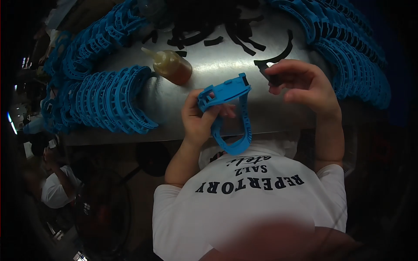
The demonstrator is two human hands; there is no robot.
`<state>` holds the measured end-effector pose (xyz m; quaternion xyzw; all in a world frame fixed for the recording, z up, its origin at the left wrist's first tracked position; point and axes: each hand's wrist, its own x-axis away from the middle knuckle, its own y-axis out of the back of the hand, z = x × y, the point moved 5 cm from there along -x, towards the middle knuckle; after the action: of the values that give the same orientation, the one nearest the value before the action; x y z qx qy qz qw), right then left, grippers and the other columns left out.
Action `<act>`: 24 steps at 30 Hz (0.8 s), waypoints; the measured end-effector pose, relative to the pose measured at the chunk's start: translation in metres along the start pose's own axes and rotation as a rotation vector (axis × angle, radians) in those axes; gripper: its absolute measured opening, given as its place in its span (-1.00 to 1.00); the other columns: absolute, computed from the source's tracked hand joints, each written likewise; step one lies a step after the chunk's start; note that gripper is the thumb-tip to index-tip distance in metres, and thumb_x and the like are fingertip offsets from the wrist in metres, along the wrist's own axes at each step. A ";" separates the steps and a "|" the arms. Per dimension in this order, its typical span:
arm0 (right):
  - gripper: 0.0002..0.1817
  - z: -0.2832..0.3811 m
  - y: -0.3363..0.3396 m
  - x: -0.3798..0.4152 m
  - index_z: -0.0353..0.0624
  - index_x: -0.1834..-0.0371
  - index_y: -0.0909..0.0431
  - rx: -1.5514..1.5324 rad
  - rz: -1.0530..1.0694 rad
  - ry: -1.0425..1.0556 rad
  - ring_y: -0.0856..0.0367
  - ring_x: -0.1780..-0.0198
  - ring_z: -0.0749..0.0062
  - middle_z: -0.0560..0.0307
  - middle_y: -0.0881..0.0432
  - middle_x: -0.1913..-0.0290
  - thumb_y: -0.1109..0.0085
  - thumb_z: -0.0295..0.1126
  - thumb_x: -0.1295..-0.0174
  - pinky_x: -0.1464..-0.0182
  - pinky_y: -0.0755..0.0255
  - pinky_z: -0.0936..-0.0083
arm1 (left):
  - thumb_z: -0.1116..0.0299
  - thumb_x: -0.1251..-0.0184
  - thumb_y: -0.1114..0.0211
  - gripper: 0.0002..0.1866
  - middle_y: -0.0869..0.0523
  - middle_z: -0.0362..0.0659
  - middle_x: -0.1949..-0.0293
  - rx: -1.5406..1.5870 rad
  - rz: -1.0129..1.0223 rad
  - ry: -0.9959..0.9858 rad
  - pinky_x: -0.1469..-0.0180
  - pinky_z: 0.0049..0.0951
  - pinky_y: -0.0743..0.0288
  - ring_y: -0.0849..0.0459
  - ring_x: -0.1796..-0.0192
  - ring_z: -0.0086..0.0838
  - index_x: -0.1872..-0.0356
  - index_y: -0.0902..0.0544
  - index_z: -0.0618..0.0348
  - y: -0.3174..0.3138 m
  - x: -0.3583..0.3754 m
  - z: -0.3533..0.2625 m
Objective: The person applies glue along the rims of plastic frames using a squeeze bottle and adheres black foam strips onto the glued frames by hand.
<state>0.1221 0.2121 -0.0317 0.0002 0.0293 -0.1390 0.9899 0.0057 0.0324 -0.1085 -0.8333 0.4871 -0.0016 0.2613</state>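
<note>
My left hand is closed around one end of a blue plastic curved frame, held up over the near edge of the metal table. The frame's loop hangs down toward my white shirt, and a small black patch shows at its upper right end. To the right, my right hand is raised with its fingers curled on a dark foam strip, partly hidden by the fingers. Just beyond those fingertips, a curved black strip arcs away over the table.
A squeeze bottle with amber liquid stands left of centre on the metal table. Rows of blue frames line the left side, and stacked blue frames the right. Black strips lie at the back. Another person is at far left.
</note>
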 end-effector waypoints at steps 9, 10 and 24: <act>-0.65 0.024 -0.019 0.039 -0.27 0.13 -0.56 0.060 -0.173 0.271 -0.58 0.25 0.54 0.16 -0.57 0.22 -0.32 -0.71 0.05 0.18 -0.50 0.67 | 0.52 -0.28 -0.19 -0.67 -0.59 -0.19 0.27 -0.241 0.195 0.352 0.24 -0.61 -0.42 -0.53 0.30 -0.64 -0.04 -0.38 0.24 -0.055 -0.027 -0.027; -0.67 0.022 -0.021 0.038 -0.28 0.15 -0.55 -0.105 -0.175 0.244 -0.58 0.25 0.55 0.15 -0.57 0.23 -0.31 -0.72 0.04 0.18 -0.49 0.68 | 0.52 -0.28 -0.19 -0.67 -0.59 -0.19 0.27 -0.241 0.198 0.361 0.24 -0.61 -0.42 -0.53 0.30 -0.64 -0.04 -0.38 0.24 -0.059 -0.028 -0.030; -0.74 0.031 -0.046 0.046 -0.25 0.25 -0.38 0.185 -0.445 0.420 -0.54 0.32 0.60 0.05 -0.54 0.26 -0.21 -0.74 -0.08 0.28 -0.46 0.76 | 0.48 -0.20 -0.17 -0.55 -0.58 -0.06 0.27 -0.320 0.367 0.416 0.28 -0.52 -0.45 -0.57 0.32 -0.48 -0.13 -0.33 0.27 -0.082 -0.024 -0.048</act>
<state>0.1551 0.1547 -0.0035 0.1123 0.2196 -0.3511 0.9033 0.0471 0.0632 -0.0247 -0.7439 0.6663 -0.0481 0.0177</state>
